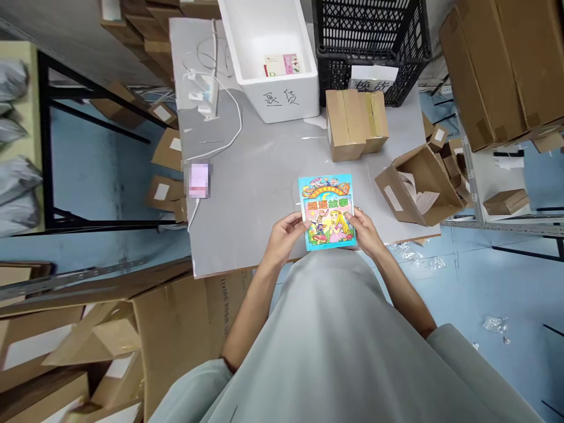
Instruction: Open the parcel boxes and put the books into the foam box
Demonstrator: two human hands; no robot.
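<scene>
Grey table (264, 194) sits among stacked cartons (176, 329). Over its near edge you hold a book (326, 212) cover up: left hand (284, 235) and right hand (363, 232) each clasp 1 side, thumbs on top. Right of it lies an open carton (423, 182); beyond, shut boxes (352, 123), then a white bin (273, 53) and black crate (370, 35) crowd the far side.

On my grey table (247, 205) I see a white foam box (288, 97), a black plastic crate (370, 35), a shut brown cardboard box (352, 123) and an open cardboard box (418, 188).
</scene>
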